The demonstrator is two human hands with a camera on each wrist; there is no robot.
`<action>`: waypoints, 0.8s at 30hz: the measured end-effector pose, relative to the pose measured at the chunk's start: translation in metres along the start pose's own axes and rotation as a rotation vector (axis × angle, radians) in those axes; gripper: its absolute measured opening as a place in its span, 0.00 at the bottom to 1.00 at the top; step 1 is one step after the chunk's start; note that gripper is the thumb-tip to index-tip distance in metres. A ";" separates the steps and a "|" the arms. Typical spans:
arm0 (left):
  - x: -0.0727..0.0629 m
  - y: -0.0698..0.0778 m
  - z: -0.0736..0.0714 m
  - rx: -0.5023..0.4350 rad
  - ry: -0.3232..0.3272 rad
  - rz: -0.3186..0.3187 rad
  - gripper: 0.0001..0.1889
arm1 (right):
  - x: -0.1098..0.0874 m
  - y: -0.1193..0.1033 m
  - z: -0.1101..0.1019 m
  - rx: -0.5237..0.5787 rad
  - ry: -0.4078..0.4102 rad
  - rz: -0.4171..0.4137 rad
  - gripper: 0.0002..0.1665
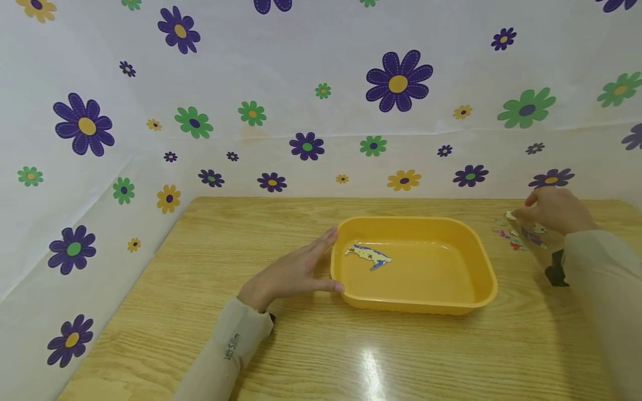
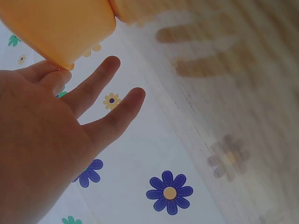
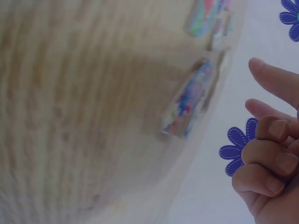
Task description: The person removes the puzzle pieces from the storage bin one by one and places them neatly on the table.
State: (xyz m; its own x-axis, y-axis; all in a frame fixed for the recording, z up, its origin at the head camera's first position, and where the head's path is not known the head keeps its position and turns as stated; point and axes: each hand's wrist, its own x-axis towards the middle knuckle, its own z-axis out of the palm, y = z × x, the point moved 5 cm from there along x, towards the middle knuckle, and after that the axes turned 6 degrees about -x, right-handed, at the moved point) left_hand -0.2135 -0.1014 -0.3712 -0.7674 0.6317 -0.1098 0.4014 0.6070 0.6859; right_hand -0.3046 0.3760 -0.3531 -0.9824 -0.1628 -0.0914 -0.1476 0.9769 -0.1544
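A yellow plastic tray point(image 1: 416, 306) lies on the wooden table, with one flat, irregular printed piece point(image 1: 368, 255) in cream and blue inside it. Spread along the tray's left side, my left hand point(image 1: 296, 273) touches the rim with its fingertips and has its thumb at the near left corner. Beyond the tray's right end, my right hand point(image 1: 557, 211) is above a cluster of small colourful flat pieces point(image 1: 516, 245). Its index finger and thumb are stretched out with a gap between them, and the other fingers are curled in the right wrist view. Nothing shows in its grasp.
Behind and to the left of the table point(image 1: 200, 234) hangs a white sheet point(image 1: 321, 33) printed with purple, green and yellow flowers. It meets the table's back edge. A black strap end point(image 1: 557, 270) hangs under the right sleeve.
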 end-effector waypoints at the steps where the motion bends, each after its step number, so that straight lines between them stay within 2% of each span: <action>1: 0.000 0.000 0.000 -0.003 0.001 0.004 0.57 | 0.001 0.001 -0.001 -0.003 0.004 -0.003 0.32; 9: -0.001 0.001 -0.001 -0.013 0.001 0.012 0.57 | 0.005 -0.005 -0.011 0.015 0.035 -0.020 0.27; 24: -0.001 0.001 -0.001 -0.005 -0.001 -0.004 0.57 | 0.002 -0.045 -0.029 0.061 0.065 -0.100 0.26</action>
State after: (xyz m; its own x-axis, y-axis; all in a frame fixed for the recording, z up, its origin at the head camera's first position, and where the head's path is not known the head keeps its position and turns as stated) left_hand -0.2125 -0.1018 -0.3697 -0.7683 0.6300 -0.1130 0.3960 0.6066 0.6893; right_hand -0.3038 0.3359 -0.3174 -0.9687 -0.2481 -0.0084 -0.2403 0.9455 -0.2197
